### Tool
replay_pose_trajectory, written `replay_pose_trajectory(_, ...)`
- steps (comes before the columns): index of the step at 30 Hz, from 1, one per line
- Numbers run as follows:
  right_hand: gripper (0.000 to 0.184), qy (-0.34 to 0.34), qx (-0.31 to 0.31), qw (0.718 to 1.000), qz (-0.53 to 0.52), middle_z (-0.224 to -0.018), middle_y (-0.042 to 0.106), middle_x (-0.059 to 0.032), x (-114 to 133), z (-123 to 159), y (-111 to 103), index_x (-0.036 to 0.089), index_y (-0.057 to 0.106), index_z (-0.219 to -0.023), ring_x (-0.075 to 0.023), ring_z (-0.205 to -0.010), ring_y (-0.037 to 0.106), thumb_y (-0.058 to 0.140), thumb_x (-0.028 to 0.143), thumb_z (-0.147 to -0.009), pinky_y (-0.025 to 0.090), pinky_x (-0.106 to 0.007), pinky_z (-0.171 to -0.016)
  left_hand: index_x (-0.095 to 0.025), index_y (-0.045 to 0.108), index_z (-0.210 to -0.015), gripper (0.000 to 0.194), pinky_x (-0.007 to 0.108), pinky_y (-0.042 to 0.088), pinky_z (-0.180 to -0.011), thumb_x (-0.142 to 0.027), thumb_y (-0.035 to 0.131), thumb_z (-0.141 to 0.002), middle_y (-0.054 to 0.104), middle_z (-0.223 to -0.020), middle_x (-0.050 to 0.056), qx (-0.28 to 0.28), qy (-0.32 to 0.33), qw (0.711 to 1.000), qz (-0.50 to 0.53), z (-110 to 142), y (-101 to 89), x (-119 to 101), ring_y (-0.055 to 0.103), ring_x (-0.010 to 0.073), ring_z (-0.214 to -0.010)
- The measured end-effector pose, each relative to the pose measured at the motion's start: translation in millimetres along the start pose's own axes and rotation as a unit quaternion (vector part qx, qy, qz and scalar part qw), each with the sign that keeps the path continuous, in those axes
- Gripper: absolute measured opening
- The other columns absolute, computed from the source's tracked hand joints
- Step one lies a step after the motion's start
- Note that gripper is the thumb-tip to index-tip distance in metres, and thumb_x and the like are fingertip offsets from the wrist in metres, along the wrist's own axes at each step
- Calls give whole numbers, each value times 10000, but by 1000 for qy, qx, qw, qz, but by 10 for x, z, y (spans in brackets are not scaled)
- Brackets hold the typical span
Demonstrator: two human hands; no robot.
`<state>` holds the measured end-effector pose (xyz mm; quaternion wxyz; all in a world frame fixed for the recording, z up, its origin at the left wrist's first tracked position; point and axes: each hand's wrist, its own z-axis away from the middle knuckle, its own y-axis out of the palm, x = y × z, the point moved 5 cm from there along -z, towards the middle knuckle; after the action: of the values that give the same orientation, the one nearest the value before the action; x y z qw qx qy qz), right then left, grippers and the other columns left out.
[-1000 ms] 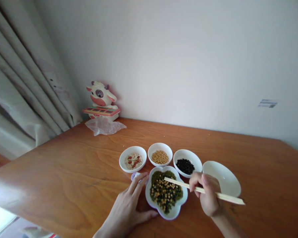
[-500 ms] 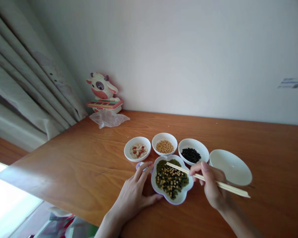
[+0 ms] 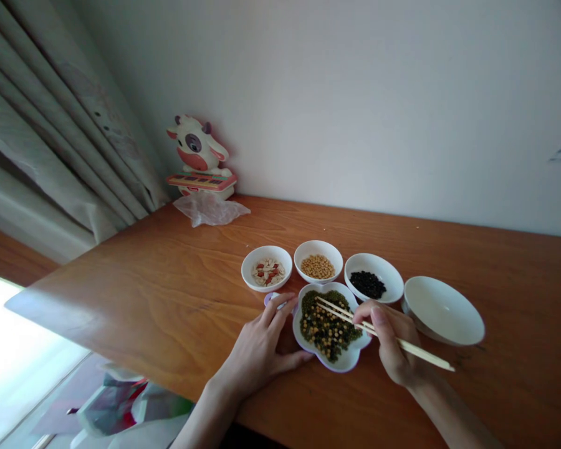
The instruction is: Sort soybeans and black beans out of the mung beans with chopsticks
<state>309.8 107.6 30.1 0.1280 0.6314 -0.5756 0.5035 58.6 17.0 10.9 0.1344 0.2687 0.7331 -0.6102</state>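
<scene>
A flower-shaped bowl (image 3: 354,357) with a pale purple edge holds small green beans mixed with yellow and black ones. My left hand (image 3: 260,349) grips its left side, with fingers by the purple handle (image 3: 270,299) and thumb against the lower rim. In my right hand (image 3: 393,340) is a pair of wooden chopsticks (image 3: 423,353). Their tips are slightly apart over the beans near the bowl's upper part; whether a bean is between them I cannot tell. Behind the bowl stand white bowls with flat pale and red pieces (image 3: 268,272), yellow beans (image 3: 318,267) and black beans (image 3: 367,284).
An empty white oval bowl (image 3: 444,312) stands at the right, beside my right hand. A cow toy keyboard (image 3: 201,156) and a crumpled clear plastic bag (image 3: 210,209) are at the back left of the wooden table (image 3: 168,280). A curtain (image 3: 51,125) hangs at the left.
The chopstick tips have parted; they were together before. The view has shifted slightly, so everything on the table appears a little higher and further right. My left hand stays at the flower-shaped bowl.
</scene>
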Motion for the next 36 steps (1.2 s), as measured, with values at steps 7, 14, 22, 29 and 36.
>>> replay_pose_trajectory(7, 376, -27, -8, 999, 27, -797, 671, -11, 49, -9, 49, 237, 662, -896, -162, -707, 620, 386, 319, -1138, 467, -300, -675, -374, 317, -1653, 883, 578, 609, -1125, -674, 743, -941, 470, -1669, 93, -16, 8, 1000, 2, 1, -36, -50, 574, 353, -1478)
replay_pose_trajectory(14, 410, -44, -23, 997, 54, -770, 664, -20, 63, -4, 30, 234, 668, -891, -170, -658, 609, 354, 329, -1137, 467, -314, -631, -371, 312, -1655, 870, 593, 611, -1117, -686, 719, -953, 455, -1681, 105, -8, 8, 1000, 4, 0, -39, -61, 553, 365, -1496)
replay_pose_trajectory(22, 328, -69, 5, 994, 82, -775, 663, -43, 146, 11, 67, 259, 635, -893, -214, -683, 629, 393, 295, -1110, 490, -364, -657, -364, 331, -1661, 877, 588, 617, -1110, -690, 723, -947, 469, -1673, 103, -13, 6, 1000, 4, -3, -44, -65, 571, 375, -1477)
replay_pose_trajectory(29, 274, -95, 14, 992, 81, -835, 721, -57, 185, 2, 80, 273, 671, -951, -230, -725, 683, 434, 257, -1088, 522, -379, -689, -357, 345, -1652, 859, 575, 623, -1106, -695, 711, -953, 456, -1685, 93, -11, 6, 1000, -2, -1, -49, -66, 539, 364, -1507)
replay_pose_trajectory(36, 256, -108, 18, 989, 95, -848, 736, -55, 207, 9, 90, 259, 678, -946, -222, -768, 703, 451, 228, -1060, 541, -372, -711, -361, 335, -1657, 872, 568, 642, -1074, -708, 707, -949, 456, -1680, 97, -7, 6, 1000, 0, -4, -48, -68, 554, 365, -1492)
